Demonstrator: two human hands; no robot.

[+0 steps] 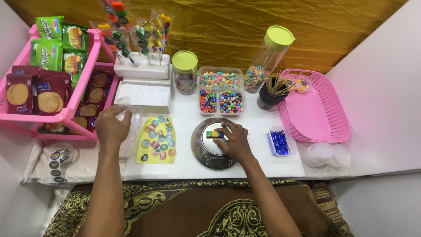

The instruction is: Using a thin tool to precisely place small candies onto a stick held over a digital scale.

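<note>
My right hand (237,142) rests on a round steel kitchen scale (200,149), its fingers closed on a skewer of coloured candy cubes (214,134) lying on the scale's platform. My left hand (111,127) is over a clear plastic container (132,140) to the left, pinching a thin clear plastic wrapper (123,104). Between the hands lies a yellow sheet of round stickers (157,139).
A clear divided tray of candies (220,89), two green-lidded jars (184,72), a black cup of skewers (271,93), a pink basket (316,109), a small tray of blue twist ties (279,142), foam blocks holding wrapped candy skewers (141,66), a pink biscuit rack (52,79), a sticker roll (58,159).
</note>
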